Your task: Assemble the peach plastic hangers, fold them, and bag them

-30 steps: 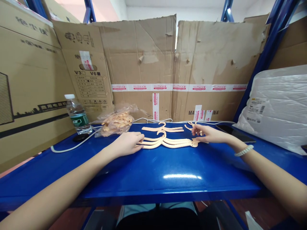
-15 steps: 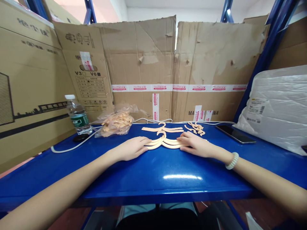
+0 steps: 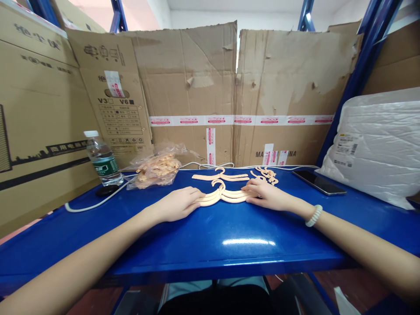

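Several cream-coloured clothes hangers [image 3: 232, 196] lie together on the blue tabletop [image 3: 210, 232], their hooks pointing away from me. My left hand [image 3: 181, 203] is closed over the left ends of these hangers. At the right ends, my right hand [image 3: 267, 194] grips them with thumb and fingers; a pale coiled band is on that wrist. Just behind lies another set of hanger pieces [image 3: 219, 176] with a hook, touched by neither hand. To its right is a small heap of loose cream hooks [image 3: 266, 174], partly behind my right hand.
A clear plastic bag of cream pieces [image 3: 158, 170] sits back left, beside a water bottle [image 3: 104, 164] and a black round object [image 3: 106, 190]. White cable [image 3: 95, 206] runs along the back. A phone [image 3: 319, 182] and a white wrapped package [image 3: 374, 148] are right. Cardboard [image 3: 193, 96] walls the back.
The view has shifted slightly, so everything sits a little further left. Both hands keep hold of the hangers, whose stacked arms look closer together.
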A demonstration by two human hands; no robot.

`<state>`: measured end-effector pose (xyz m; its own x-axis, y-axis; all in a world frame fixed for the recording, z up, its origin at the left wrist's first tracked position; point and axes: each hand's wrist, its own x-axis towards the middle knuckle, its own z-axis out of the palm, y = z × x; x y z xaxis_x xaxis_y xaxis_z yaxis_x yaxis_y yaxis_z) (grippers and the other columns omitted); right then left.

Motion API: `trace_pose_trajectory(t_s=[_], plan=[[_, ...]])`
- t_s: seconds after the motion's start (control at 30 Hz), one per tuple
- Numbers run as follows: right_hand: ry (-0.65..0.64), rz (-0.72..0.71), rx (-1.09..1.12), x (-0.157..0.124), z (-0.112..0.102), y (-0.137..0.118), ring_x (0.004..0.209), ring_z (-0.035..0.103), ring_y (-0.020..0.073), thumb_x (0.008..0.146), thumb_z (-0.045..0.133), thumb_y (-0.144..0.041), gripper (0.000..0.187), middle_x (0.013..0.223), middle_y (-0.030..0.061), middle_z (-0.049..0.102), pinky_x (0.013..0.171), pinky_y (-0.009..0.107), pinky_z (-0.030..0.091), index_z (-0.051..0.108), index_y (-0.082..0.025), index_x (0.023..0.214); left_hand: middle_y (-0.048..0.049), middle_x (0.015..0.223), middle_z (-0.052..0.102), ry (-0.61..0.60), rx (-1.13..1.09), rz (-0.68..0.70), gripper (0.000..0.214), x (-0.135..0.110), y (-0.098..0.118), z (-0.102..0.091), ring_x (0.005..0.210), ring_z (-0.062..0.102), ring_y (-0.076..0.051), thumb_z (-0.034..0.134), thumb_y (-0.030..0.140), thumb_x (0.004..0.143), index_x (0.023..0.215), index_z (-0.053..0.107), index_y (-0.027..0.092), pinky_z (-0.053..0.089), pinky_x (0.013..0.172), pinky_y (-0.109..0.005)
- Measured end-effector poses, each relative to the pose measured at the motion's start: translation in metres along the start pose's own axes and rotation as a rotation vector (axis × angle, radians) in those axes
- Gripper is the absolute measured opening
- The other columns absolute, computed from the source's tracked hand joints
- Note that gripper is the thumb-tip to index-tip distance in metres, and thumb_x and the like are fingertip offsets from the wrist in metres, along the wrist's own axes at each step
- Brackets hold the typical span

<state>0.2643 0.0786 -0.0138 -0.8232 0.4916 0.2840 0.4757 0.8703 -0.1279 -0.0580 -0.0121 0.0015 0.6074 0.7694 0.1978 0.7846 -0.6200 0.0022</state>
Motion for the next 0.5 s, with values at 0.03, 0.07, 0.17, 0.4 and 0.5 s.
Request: trace_pose_trajectory(t_s=[0.03,0.07,0.17,0.4,0.5], plan=[[-0.001,-0.002,0.003,0.0001,-0.0002,0.0003,0.099,0.055,0.0259,0.091,0.052,-0.034,0.034,0.106,0.0137,0.058,0.089,0.042,0.047,0.061,-0.014,0.118,-0.009,0.119,0.063,0.002,0.006,0.0,0.032,-0.0002,-0.0012,0.0002,0.108,0.059,-0.022,0.039,0.029,0.097,0.123,0.056,0.02,0.046,0.093,-0.035],[-0.002,-0.004,0.005,0.0002,-0.0005,0.0003,0.098,0.055,0.0256,0.091,0.052,-0.033,0.033,0.106,0.0134,0.058,0.088,0.042,0.047,0.061,-0.015,0.117,-0.0088,0.12,0.063,0.003,0.01,0.0,0.032,-0.0004,-0.0025,0.0006,0.109,0.059,-0.022,0.039,0.028,0.097,0.123,0.056,0.02,0.045,0.093,-0.035],[-0.006,0.007,0.002,0.0002,-0.0021,-0.0003,0.098,0.056,0.0256,0.091,0.052,-0.033,0.033,0.106,0.0133,0.059,0.088,0.041,0.047,0.062,-0.015,0.116,-0.0086,0.121,0.062,0.0,0.015,0.001,0.032,-0.0006,-0.006,0.0019,0.11,0.058,-0.022,0.038,0.026,0.097,0.124,0.055,0.02,0.045,0.094,-0.035],[-0.021,0.041,0.005,-0.0008,-0.0053,0.0003,0.1,0.056,0.0269,0.09,0.053,-0.034,0.036,0.107,0.0144,0.059,0.09,0.042,0.046,0.062,-0.011,0.116,-0.0087,0.123,0.062,0.001,0.015,0.008,0.033,-0.0001,-0.0069,0.0018,0.111,0.058,-0.023,0.037,0.025,0.097,0.125,0.055,0.02,0.044,0.096,-0.036],[-0.021,0.046,0.007,-0.0007,-0.0062,0.0004,0.1,0.056,0.0269,0.089,0.054,-0.035,0.036,0.106,0.0144,0.06,0.09,0.042,0.046,0.063,-0.011,0.114,-0.0083,0.125,0.061,-0.008,0.022,0.006,0.034,0.0001,-0.0068,0.0016,0.112,0.058,-0.023,0.038,0.025,0.097,0.126,0.054,0.02,0.044,0.096,-0.036]])
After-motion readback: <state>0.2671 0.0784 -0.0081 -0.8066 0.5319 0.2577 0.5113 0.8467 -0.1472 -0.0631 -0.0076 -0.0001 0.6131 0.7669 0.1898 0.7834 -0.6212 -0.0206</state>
